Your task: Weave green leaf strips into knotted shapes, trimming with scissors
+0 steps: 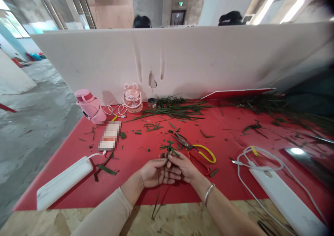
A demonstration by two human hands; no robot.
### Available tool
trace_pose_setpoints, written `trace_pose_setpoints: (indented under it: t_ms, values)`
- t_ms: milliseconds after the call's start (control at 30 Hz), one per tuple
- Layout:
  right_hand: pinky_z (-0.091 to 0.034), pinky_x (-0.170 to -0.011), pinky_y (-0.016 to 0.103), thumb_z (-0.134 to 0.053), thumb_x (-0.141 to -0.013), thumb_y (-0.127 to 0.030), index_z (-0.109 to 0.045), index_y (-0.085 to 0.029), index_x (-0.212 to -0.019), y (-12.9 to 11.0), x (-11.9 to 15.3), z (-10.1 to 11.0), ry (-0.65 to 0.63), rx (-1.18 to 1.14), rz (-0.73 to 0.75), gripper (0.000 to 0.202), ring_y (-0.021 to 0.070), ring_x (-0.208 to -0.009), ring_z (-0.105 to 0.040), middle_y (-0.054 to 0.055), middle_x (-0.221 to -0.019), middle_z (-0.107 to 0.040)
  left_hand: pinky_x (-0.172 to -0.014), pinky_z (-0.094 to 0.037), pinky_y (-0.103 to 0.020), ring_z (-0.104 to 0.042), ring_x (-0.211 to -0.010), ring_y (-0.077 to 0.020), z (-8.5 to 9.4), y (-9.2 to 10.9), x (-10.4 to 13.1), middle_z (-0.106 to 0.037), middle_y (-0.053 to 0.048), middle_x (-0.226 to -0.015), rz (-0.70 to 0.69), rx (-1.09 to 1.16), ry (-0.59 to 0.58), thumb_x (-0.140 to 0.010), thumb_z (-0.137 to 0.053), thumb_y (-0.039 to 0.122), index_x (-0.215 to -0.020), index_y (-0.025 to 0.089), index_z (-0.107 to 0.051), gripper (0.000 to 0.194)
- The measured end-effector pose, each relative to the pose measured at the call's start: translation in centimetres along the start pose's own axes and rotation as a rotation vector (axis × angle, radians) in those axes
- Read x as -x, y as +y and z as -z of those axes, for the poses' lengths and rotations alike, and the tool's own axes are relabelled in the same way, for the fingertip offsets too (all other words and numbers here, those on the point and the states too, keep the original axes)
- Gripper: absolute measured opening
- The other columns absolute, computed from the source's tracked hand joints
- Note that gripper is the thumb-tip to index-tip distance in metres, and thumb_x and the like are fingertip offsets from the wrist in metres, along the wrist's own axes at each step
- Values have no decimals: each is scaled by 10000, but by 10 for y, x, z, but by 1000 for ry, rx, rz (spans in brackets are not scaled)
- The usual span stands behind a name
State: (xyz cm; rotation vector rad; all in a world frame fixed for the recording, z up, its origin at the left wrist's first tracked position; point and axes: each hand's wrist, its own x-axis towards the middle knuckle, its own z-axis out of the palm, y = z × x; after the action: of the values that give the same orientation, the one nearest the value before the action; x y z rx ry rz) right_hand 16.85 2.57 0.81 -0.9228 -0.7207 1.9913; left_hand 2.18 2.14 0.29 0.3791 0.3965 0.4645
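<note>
Just below the frame's centre, over the red bench (227, 182), a green leaf piece (169, 148) stands up between the left hand (153, 173) and right hand (184, 167), long axis running up the picture, equally near both. Each hand is curled, thumb and fingers pinching its stem. It looks knotted, spiky on top, thin strands trailing below.

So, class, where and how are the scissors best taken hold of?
Probably the scissors are best gripped by the yellow loop, coming from the near right: it bows out wide on that side, while the blades point away to the far left. The red loop seems the poorer choice, lying closer to the right hand.
</note>
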Motion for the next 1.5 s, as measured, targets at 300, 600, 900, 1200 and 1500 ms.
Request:
trace_pose_setpoints:
  t_ms: [300,600,900,1200,1500]
  values:
    - [-410,-411,198,-603,-712,-423,-590,-180,-714,-4,-5,5,155,-130,-2,243,121,-571,-594,32,-808,-667,-665,-469,-267,-646,-674,-139,-2,-2,-1,-663,-75,-838,-85,-190,187,-739,-619,206,-949,151,-561,224]
    - [-393,-459,195,-530,-775,-332,-545,-166,-644,-11,-6,15,115,-268,-58,212,92,-487,-531,4,-579,-596,-583,-460,-222,-561,-574,-80,4,15,1,-572,13,-698,-503,-78,396,-705,-645,206,-749,162,-510,148]
    - [-249,-367,174,-530,-748,-390,-481,-158,-609,-6,1,13,-35,31,-237,275,72,-379,-444,7,-507,-573,-620,-438,-217,-583,-681,-107,1,12,-2,-639,-38,-820,-533,-76,405,-680,-671,175,-1007,173,-588,338]
    - [-186,-344,168,-628,-668,-344,-483,-176,-735,-7,0,7,56,1,-1,231,50,-342,-350,-66,-470,-473,-601,-458,-186,-577,-623,-68,11,14,-7,-616,19,-731,-579,27,507,-665,-675,140,-833,165,-587,191]
    - [-254,-362,163,-673,-650,-333,-552,-214,-932,-22,5,15,236,21,437,330,52,-395,-404,-63,-542,-523,-594,-460,-205,-578,-620,-81,8,13,-6,-611,9,-717,-599,30,510,-662,-683,144,-829,162,-568,204]
